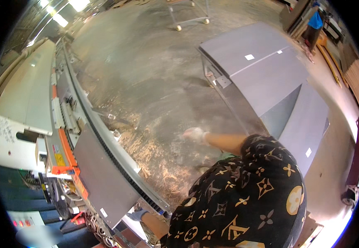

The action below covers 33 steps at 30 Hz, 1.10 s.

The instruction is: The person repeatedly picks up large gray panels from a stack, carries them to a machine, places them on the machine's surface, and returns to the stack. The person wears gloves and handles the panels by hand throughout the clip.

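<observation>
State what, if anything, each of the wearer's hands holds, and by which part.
The right hand appears empty. The left hand is at the lower edge of the grey panel; whether it grips there cannot be told.

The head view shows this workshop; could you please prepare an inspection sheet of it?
Surface: long machine at left, with a grey panel lying on it.
Job's things: the grey panel bears a white label.
Clutter: pale debris scattered on the floor.
Hands: left hand beside the panel's edge, grip unclear; right hand blurred, nothing visible in it.
Cables: cord-like tangle near the machine, type unclear.
Surroundings: grey boards at right; wheeled frame beyond.
</observation>
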Each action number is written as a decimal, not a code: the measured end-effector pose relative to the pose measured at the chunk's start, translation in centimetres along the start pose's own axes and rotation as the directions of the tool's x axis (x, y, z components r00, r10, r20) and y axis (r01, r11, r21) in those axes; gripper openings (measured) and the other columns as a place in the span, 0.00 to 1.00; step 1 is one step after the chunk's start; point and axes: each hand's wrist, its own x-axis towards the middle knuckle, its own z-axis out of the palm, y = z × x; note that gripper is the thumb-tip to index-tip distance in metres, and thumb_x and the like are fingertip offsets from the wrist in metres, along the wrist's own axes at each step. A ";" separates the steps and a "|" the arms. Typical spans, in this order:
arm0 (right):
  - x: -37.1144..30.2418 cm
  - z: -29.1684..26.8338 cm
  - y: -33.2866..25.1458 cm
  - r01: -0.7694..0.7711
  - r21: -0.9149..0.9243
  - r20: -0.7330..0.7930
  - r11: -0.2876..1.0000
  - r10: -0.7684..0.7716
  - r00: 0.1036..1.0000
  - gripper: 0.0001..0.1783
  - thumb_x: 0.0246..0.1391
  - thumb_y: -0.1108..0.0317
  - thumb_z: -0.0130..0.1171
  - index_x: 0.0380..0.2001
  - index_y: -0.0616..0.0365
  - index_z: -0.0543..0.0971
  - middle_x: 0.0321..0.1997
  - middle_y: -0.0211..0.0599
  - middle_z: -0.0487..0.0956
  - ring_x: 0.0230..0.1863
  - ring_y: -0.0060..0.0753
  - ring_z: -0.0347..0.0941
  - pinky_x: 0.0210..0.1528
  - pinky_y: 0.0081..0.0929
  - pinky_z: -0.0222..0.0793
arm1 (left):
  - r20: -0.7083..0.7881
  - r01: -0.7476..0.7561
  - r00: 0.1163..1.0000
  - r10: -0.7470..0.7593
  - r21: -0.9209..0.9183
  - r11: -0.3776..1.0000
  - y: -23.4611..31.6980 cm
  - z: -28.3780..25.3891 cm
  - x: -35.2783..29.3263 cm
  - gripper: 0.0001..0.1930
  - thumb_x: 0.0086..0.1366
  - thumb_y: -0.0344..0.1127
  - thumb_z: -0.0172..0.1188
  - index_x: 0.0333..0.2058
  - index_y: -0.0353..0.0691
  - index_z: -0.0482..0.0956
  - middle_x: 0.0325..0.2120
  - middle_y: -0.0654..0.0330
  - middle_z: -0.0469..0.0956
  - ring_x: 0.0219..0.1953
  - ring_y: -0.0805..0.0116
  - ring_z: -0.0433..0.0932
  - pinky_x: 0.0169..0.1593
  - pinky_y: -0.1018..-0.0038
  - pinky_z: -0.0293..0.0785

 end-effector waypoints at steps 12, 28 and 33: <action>0.4 -20.1 27.8 0.281 0.912 0.171 -0.297 0.901 0.399 0.29 0.55 0.50 0.52 0.56 0.53 0.65 0.58 0.36 0.65 0.58 0.38 0.63 0.61 0.48 0.54 | 0.067 -0.283 0.957 0.281 0.406 0.869 -9.4 13.6 -20.6 0.19 0.66 0.38 0.46 0.56 0.50 0.63 0.45 0.61 0.68 0.44 0.66 0.68 0.44 0.71 0.68; 11.7 -21.8 33.6 0.819 0.359 0.157 -0.448 0.894 0.420 0.33 0.52 0.37 0.50 0.57 0.36 0.59 0.59 0.26 0.63 0.53 0.24 0.65 0.58 0.40 0.60 | -0.165 0.084 0.986 -0.022 0.378 0.922 -13.6 8.9 -27.1 0.14 0.61 0.35 0.53 0.46 0.58 0.71 0.29 0.67 0.76 0.25 0.69 0.71 0.35 0.64 0.70; 4.3 -19.1 26.1 0.728 0.419 0.156 -0.542 0.833 0.530 0.37 0.52 0.42 0.56 0.60 0.45 0.58 0.62 0.26 0.61 0.57 0.25 0.62 0.63 0.36 0.56 | 0.182 -0.027 0.976 -0.120 0.648 0.761 -16.7 7.3 -23.9 0.13 0.61 0.32 0.53 0.45 0.54 0.69 0.35 0.64 0.71 0.32 0.75 0.70 0.31 0.77 0.70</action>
